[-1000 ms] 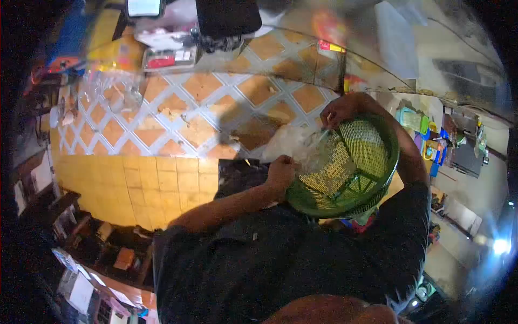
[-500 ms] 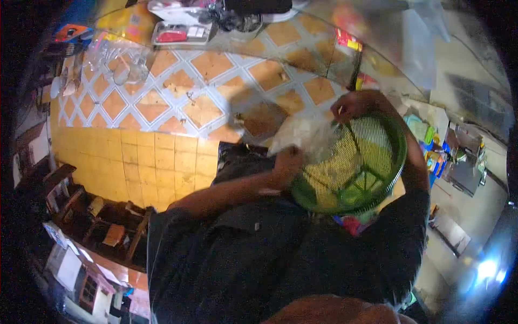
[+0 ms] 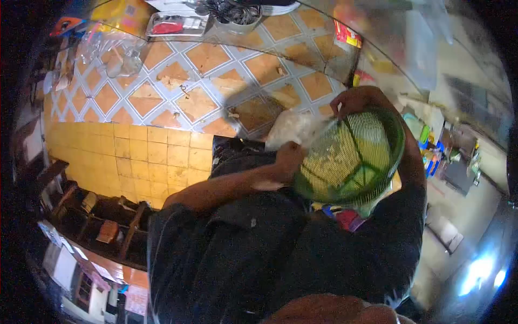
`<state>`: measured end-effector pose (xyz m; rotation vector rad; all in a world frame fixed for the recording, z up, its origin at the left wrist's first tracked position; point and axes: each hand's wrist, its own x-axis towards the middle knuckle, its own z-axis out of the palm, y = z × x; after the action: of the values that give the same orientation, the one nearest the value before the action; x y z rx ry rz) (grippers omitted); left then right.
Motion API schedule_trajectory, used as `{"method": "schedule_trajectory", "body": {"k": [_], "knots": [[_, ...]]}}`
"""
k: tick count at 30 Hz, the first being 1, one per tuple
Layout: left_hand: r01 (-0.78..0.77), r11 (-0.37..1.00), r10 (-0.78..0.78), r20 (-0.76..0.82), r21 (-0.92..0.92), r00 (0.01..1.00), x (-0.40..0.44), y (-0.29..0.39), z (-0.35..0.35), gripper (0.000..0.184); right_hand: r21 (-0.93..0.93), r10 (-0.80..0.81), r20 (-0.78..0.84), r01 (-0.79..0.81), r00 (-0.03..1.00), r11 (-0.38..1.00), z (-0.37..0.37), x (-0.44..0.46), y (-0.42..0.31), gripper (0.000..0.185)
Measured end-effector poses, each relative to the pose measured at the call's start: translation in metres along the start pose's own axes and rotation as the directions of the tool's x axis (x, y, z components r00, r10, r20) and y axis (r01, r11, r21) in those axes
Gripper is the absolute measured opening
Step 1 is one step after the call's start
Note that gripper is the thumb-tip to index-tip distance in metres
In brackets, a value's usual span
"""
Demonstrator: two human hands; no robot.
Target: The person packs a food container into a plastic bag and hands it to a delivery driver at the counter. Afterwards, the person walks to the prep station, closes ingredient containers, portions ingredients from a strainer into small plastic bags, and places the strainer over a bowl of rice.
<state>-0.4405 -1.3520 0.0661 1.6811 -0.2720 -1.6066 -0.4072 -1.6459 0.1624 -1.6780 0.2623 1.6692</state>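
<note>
A green plastic mesh basket [image 3: 396, 154] is tilted in front of me, leaning along my right forearm. Small pale yellowish pieces [image 3: 330, 157] lie in its left half. My right hand [image 3: 356, 101] is closed at the basket's far rim, where the edge of a clear plastic bag [image 3: 291, 128] also reaches. That bag bulges just left of the basket, with whitish contents that are hard to make out. At the near-left rim, my left hand [image 3: 290, 156] has its fingers closed on the bag's edge. The basket hides part of my right arm.
A tiled table [image 3: 199, 100] stands ahead, with small scraps on it. At its back are a tray with a red item [image 3: 168, 27], a container of dark utensils [image 3: 237, 21] and clear plastic bags [image 3: 121, 59]. A wooden rack [image 3: 102, 216] stands lower left.
The plastic bag has sunk lower and sits more to the left of the basket, uncovering more of the pale pieces. Both hands stay nearly in place. The view has shifted slightly.
</note>
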Motion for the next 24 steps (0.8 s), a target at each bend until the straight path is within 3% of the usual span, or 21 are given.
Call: {"method": "schedule_trajectory", "body": {"k": [1, 3, 4, 5, 7, 8, 9, 10, 11, 13, 14, 15, 16, 17, 18, 19, 21, 22, 23, 24], "knots": [[-0.004, 1.000, 0.003, -0.016, -0.025, 1.000, 0.003, 0.012, -0.005, 0.034, -0.026, 0.007, 0.012, -0.007, 1.000, 1.000, -0.010, 0.002, 0.010, 0.020], [-0.081, 0.996, 0.078, 0.077, 0.041, 0.994, 0.002, 0.010, -0.016, 0.032, -0.087, -0.339, -0.111, 0.330, 0.934, 0.940, 0.002, 0.011, 0.025, 0.017], [0.076, 0.974, -0.070, 0.032, -0.212, 0.997, 0.055, -0.068, 0.040, 0.033, -0.045, 0.040, -0.038, -0.042, 0.998, 0.998, 0.000, 0.013, 0.019, 0.016], [0.065, 0.976, -0.059, 0.034, -0.206, 0.998, 0.037, -0.049, 0.028, 0.033, -0.044, 0.044, -0.050, -0.046, 0.998, 0.998, 0.002, 0.012, 0.021, 0.016], [-0.051, 0.997, 0.052, 0.014, -0.065, 0.999, -0.022, 0.015, 0.000, 0.031, 0.038, -0.329, 0.061, 0.327, 0.942, 0.944, -0.002, 0.011, 0.027, 0.017], [-0.032, 0.997, 0.033, 0.013, -0.074, 0.999, 0.001, -0.004, 0.005, 0.031, -0.111, -0.140, -0.028, 0.136, 0.990, 0.985, 0.003, 0.003, 0.010, 0.018], [-0.292, 0.865, 0.248, 0.159, 0.408, 0.956, 0.043, -0.045, 0.014, 0.027, -0.085, -0.147, -0.022, 0.145, 0.989, 0.986, 0.010, 0.009, 0.013, 0.018], [-0.527, 0.447, 0.364, 0.391, 0.723, 0.845, 0.065, -0.063, 0.016, 0.023, -0.053, -0.089, 0.001, 0.089, 0.996, 0.995, 0.006, 0.013, 0.017, 0.020], [-0.534, 0.438, 0.368, 0.398, 0.723, 0.841, 0.053, -0.067, 0.018, 0.023, -0.033, -0.026, 0.023, 0.026, 0.999, 0.999, 0.000, 0.013, 0.019, 0.022], [-0.464, 0.793, 0.485, 0.053, 0.394, 0.873, 0.025, -0.062, 0.028, 0.023, -0.110, -0.038, -0.003, 0.037, 0.999, 0.993, -0.014, 0.003, 0.014, 0.024], [-0.069, 0.975, 0.043, -0.127, -0.211, 0.991, 0.010, -0.034, 0.034, 0.023, -0.163, -0.069, -0.007, 0.067, 0.998, 0.984, -0.013, 0.003, 0.009, 0.026], [-0.046, 0.977, 0.022, -0.117, -0.207, 0.993, 0.026, -0.052, 0.048, 0.023, -0.190, -0.108, -0.012, 0.104, 0.994, 0.976, -0.002, 0.005, 0.003, 0.029], [-0.157, 0.985, 0.158, -0.004, 0.065, 0.987, 0.064, -0.079, 0.060, 0.024, -0.185, -0.004, -0.020, 0.000, 1.000, 0.983, -0.003, 0.000, -0.011, 0.028], [-0.298, 0.901, 0.267, 0.138, 0.315, 0.954, 0.086, -0.092, 0.063, 0.024, -0.179, -0.007, -0.031, 0.001, 1.000, 0.984, 0.001, 0.001, -0.010, 0.028], [0.103, 0.994, -0.099, 0.079, -0.043, 0.992, 0.005, 0.015, 0.003, 0.024, -0.191, -0.034, -0.032, 0.027, 0.999, 0.981, 0.006, 0.003, -0.007, 0.026], [0.085, 0.995, -0.081, 0.070, -0.050, 0.994, 0.017, 0.022, 0.003, 0.024, -0.222, -0.055, -0.031, 0.047, 0.998, 0.974, 0.000, 0.004, -0.002, 0.025], [0.261, 0.965, -0.252, 0.160, -0.039, 0.955, 0.036, 0.003, 0.020, 0.029, -0.235, -0.088, -0.001, 0.085, 0.996, 0.968, -0.006, 0.012, 0.006, 0.024], [0.362, 0.932, -0.352, 0.216, -0.006, 0.911, 0.033, -0.024, 0.029, 0.032, -0.134, -0.093, 0.073, 0.102, 0.993, 0.986, -0.007, 0.021, 0.016, 0.023], [-0.367, 0.927, 0.364, 0.413, -0.075, 0.835, 0.019, -0.038, -0.005, 0.023, -0.050, -0.100, 0.130, 0.107, 0.987, 0.993, -0.011, 0.024, 0.017, 0.023], [-0.098, 0.995, 0.102, 0.214, -0.032, 0.971, 0.009, -0.028, 0.004, 0.021, -0.054, -0.096, 0.114, 0.103, 0.989, 0.993, -0.015, 0.024, 0.017, 0.023]]}}
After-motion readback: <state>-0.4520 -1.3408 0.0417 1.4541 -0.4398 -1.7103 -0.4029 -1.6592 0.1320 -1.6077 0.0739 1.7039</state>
